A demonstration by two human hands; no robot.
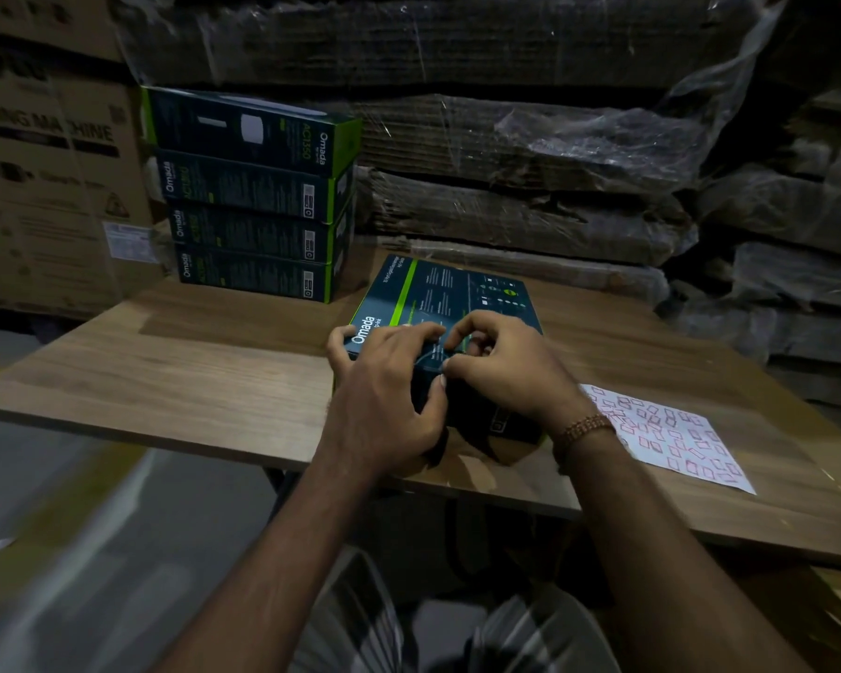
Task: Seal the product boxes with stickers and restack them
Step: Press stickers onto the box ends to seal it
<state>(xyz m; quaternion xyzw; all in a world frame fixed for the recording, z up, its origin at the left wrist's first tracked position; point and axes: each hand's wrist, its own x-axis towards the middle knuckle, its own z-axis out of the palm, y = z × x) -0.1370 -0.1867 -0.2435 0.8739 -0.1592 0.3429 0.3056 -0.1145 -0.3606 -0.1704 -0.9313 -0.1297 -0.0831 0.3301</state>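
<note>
A dark product box (450, 293) with green trim and white "Omada" lettering lies flat on the wooden table (190, 361) in front of me. My left hand (384, 381) grips its near left corner, thumb on the front face. My right hand (501, 366) rests at the near edge, with fingers curled and fingertips pinched over a round clear sticker (433, 361) at the box's front edge. A white sticker sheet (671, 434) with red-outlined stickers lies to the right. Several matching boxes form a stack (253, 196) at the table's back left.
Shrink-wrapped bundles of flattened cardboard (530, 138) fill the space behind the table. Large brown cartons (45, 162) stand at the left. Grey floor (93, 527) lies below the table's near left edge.
</note>
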